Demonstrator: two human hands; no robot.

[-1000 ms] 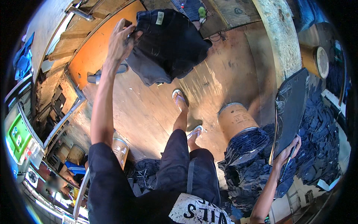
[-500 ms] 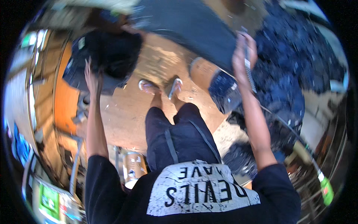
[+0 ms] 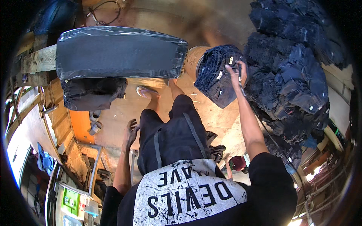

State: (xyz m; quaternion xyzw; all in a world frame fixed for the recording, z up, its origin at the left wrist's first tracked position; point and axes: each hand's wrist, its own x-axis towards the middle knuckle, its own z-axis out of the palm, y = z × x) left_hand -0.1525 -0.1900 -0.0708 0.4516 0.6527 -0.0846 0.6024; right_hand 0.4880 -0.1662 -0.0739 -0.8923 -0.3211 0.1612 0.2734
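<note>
My right hand (image 3: 240, 75) is closed round a slim dark corded tool (image 3: 240, 77) with a coiled sleeve at its cord end; the tool's tip is hard to make out. That hand is over the right edge of a stack of dark folded garments (image 3: 222, 71) with gathered waistbands and small white labels. The stack rests on a round brown drum (image 3: 194, 60). Beside my left thigh, my left hand (image 3: 132, 132) hangs with loosely bent fingers apart and nothing in it. A black garment (image 3: 92, 96) hangs below the long dark padded board (image 3: 120, 52).
A large heap of dark garments (image 3: 290, 75) fills the right side. The tool's thin cord (image 3: 269, 132) trails down past my right arm. A bent cable (image 3: 102, 11) lies beyond the board. Wooden framing and an orange panel (image 3: 81, 126) stand on the left.
My left hand has left the black garment and dropped beside my thigh. My right hand, still holding the tool, is now over the garment stack. The view has turned.
</note>
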